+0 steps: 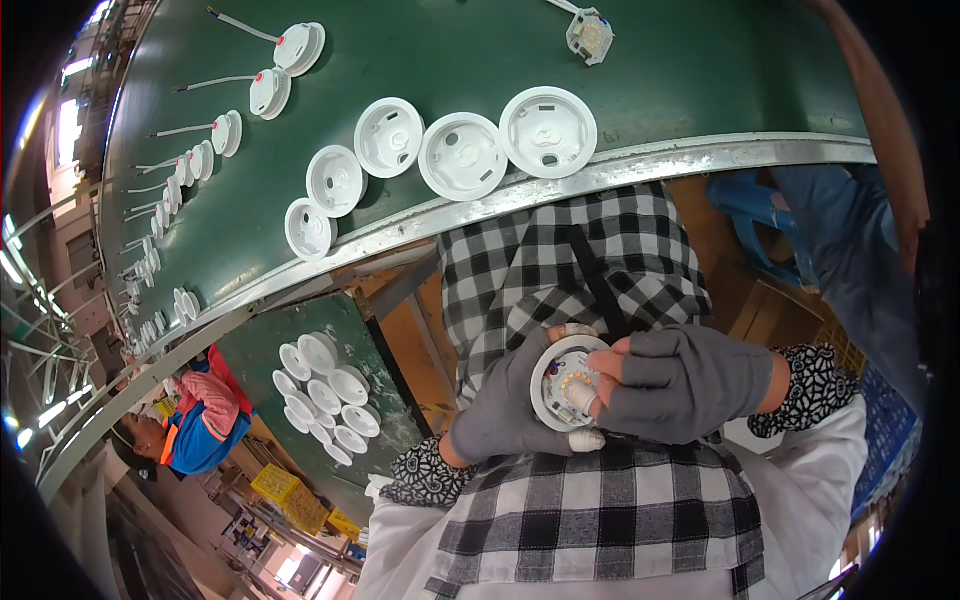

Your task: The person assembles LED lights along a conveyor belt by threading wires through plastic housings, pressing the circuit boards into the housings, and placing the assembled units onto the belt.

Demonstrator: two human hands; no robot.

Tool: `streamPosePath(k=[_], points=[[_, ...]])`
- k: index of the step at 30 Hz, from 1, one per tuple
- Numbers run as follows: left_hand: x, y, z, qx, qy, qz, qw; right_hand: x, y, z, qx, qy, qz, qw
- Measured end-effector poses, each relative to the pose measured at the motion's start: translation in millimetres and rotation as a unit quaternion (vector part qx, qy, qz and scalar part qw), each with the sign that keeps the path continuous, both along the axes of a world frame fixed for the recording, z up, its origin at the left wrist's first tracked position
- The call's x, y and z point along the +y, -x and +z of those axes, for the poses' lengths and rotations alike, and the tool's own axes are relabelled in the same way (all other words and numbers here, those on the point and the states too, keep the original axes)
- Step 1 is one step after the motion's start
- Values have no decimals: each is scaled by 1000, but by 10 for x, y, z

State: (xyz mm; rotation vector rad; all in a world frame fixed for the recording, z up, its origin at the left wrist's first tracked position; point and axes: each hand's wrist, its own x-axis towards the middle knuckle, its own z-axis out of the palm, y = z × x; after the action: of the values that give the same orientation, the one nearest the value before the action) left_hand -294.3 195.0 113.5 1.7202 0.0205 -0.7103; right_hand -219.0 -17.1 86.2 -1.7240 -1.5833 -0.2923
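Grey gloves (668,372) covered both hands; the left hand (505,402) curled around a round white cup (539,398) above the checked apron (600,510), nearer than the green table (430,55), while the right hand (655,385) reached inside with bunched fingertips; whether they pinched anything could not be told. Steady support and light, even pressure seemed best for sparing the small parts (552,370) within.

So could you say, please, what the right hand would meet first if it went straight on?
Probably the round white fitting in the left hand; the right hand seems to touch it.
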Motion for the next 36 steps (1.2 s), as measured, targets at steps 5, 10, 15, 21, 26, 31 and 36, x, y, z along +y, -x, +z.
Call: streamPosePath(k=[5,10,15,21,26,31,36], points=[[-7,58,-29,-15,-16,-22,1000,-1,-113,140,68,31,87,993],[46,60,-1,16,-6,-61,998,-26,-118,212,146,118,155,970],[32,-16,11,5,-16,-75,997,-14,-76,108,177,104,151,967],[22,-65,-23,22,48,-43,998,51,-146,43,142,79,132,978],[-51,119,-166,-10,63,-15,998,72,-234,-42,134,78,170,973],[32,99,-113,19,103,1,995,65,-91,-179,3,92,52,994],[-36,62,-46,50,31,35,998,131,-152,-79,53,78,18,995]])
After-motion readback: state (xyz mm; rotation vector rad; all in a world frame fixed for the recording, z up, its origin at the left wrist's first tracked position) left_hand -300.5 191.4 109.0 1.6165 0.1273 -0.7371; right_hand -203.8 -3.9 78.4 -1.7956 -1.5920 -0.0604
